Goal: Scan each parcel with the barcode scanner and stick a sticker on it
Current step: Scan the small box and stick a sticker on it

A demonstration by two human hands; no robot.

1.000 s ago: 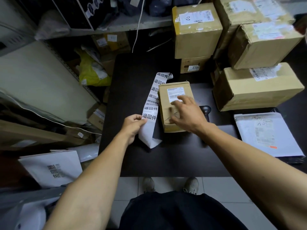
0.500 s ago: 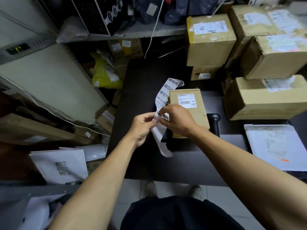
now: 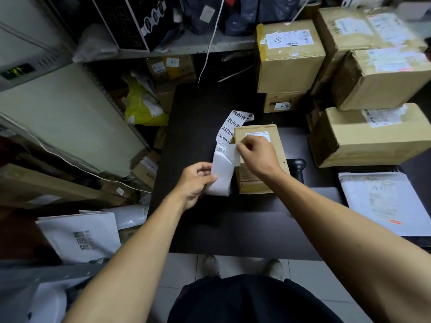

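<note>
A small brown parcel (image 3: 275, 141) with a white shipping label lies in the middle of the dark table (image 3: 198, 106). Left of it runs a white sticker strip (image 3: 229, 127) printed with black characters. My left hand (image 3: 194, 180) grips the strip's blank lower end. My right hand (image 3: 257, 156) hovers over the parcel and pinches a sticker (image 3: 234, 153) peeled partly off the strip. The black barcode scanner (image 3: 298, 166) lies right of the parcel, partly hidden by my right forearm.
Several brown boxes (image 3: 363, 136) are stacked at the table's back and right. A white mailer bag (image 3: 384, 201) lies on the right. Shelves with parcels stand behind and left, and a white envelope (image 3: 81, 236) sits low on the left.
My right hand left the parcel's top, went to the strip and peeled a sticker up toward the parcel. My left hand kept hold of the strip's lower end.
</note>
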